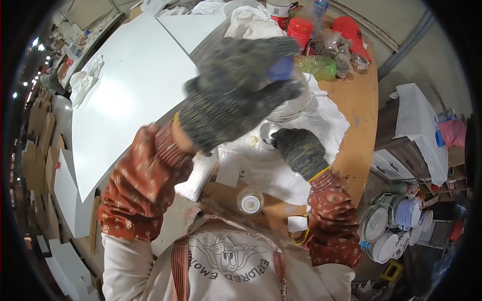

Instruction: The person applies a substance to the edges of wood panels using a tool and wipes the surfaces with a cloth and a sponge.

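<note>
Silver is the small round cup [269, 131] over white cloth [321, 128], just left of our right hand [301, 153], the nearer one, which pinches its rim, while our left hand [236, 90] clasps a blurred blue thing [281, 68].

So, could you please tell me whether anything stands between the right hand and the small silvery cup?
Nothing visible does: the right hand reaches the small silvery cup from the right, its fingertips at the rim. The blurred left hand lies off to the upper left in the picture.
</note>
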`<state>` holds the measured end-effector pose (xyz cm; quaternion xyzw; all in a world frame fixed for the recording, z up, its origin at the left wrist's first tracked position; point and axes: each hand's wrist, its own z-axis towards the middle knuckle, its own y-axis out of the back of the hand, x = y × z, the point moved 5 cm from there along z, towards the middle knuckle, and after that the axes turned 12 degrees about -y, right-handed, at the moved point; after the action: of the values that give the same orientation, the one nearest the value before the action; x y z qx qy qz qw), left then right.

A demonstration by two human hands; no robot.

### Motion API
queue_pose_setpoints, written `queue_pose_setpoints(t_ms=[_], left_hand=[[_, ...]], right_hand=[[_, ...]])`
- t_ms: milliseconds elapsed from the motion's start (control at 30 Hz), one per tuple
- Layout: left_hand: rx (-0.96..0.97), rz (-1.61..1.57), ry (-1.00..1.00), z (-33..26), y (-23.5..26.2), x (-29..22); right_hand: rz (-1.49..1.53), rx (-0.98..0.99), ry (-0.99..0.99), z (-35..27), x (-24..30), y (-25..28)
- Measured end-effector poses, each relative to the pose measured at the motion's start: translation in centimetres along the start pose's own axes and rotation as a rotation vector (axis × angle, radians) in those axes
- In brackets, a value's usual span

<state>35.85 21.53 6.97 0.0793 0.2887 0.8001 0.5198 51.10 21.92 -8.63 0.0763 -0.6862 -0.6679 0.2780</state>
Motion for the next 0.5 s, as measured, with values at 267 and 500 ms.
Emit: queue_pose_setpoints(t_ms=[267, 500], left_hand=[[0.312, -0.008, -0.176, 4.6, -12.4, -0.1], [0.932, -0.163, 0.158, 4.1, -14.5, 2.4]], right_hand=[[0.041, -0.012, -0.133, -0.7, 3.5, 1.5], [0.107, -0.038, -0.181, -0.5, 1.4, 0.6]])
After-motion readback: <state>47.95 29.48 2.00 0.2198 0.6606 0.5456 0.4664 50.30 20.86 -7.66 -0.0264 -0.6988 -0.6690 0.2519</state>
